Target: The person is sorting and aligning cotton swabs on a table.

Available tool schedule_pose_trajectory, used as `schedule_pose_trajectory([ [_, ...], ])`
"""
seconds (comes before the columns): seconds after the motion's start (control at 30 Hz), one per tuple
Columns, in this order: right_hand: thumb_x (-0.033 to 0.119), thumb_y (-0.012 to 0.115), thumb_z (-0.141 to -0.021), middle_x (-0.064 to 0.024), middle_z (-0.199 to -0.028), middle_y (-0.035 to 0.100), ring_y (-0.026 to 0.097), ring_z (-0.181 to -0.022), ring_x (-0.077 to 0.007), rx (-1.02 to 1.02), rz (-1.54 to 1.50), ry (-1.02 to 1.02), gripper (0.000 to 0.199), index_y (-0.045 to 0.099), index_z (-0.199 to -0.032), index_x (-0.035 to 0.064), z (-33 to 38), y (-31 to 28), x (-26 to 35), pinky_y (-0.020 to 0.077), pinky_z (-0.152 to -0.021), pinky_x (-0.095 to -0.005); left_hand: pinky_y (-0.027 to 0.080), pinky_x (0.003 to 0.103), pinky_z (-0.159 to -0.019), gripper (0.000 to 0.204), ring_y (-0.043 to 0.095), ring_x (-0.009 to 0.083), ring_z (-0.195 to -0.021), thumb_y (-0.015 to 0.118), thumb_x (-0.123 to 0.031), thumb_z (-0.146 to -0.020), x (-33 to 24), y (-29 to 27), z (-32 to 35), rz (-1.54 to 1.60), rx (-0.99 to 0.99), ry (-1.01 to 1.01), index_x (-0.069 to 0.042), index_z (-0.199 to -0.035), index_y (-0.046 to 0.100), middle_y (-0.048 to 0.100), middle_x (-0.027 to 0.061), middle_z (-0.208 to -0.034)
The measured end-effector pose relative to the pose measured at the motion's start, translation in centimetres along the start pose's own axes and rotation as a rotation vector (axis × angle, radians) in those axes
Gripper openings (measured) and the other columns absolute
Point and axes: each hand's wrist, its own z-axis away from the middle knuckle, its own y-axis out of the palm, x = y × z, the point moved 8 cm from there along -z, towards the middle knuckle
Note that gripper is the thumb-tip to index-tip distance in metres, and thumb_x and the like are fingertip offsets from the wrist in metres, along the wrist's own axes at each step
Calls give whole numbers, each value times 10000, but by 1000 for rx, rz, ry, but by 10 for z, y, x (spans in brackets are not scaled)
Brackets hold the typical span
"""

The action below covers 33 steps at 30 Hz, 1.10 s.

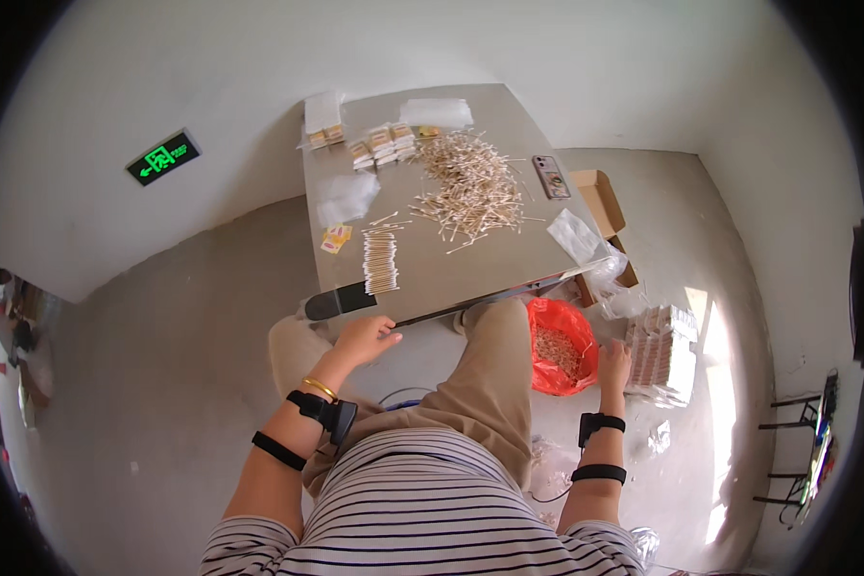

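My left hand (363, 342) is at the table's near edge, with its thumb and fingers slightly apart and nothing seen between them. Just beyond it, a row of cotton swabs (380, 262) lies side by side on the grey table (470, 274). A big loose heap of cotton swabs (470, 182) spreads over the table's middle. My right hand (614, 365) is low on the right, between a red plastic bag (593, 331) and stacked white packs (677, 360). Its fingers are too small and unclear to read. Loose swabs (557, 352) lie inside the red bag.
Packed swab bundles (384, 144), clear plastic bags (348, 199) and yellow cards (336, 238) lie on the table's left part. A phone (550, 178) rests near its right edge. Beside the table are an open cardboard box (600, 204) and clear plastic wrap (605, 274).
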Motion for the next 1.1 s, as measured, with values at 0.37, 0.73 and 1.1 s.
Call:
schedule_pose_trajectory([
  [0.37,188,699,-833,-152,-1029,675,599,-1003,-373,413,-532,-505,194,730,-975,59,-17,120,327,490,-906,-445,493,436,-954,426,635,324,-1128,680,-364,-915,17,-45,-64,-64,-255,47,-49,-1200,642,678,164,-1203],
  [0.73,178,670,-837,-139,-968,660,597,-960,-366,484,-508,-553,170,711,-959,66,-72,177,400,492,-863,-461,413,483,-973,388,560,295,-1151,693,-248,-878,25,-73,-184,-323,-614,158,-102,-1224,595,604,91,-1256],
  [1.1,112,666,-844,-111,-900,658,602,-915,-343,585,-632,-440,105,709,-933,77,-72,197,397,501,-820,-444,396,423,-841,68,608,260,-913,721,-163,-818,52,-99,-267,-439,-509,46,-155,-838,656,634,31,-908],
])
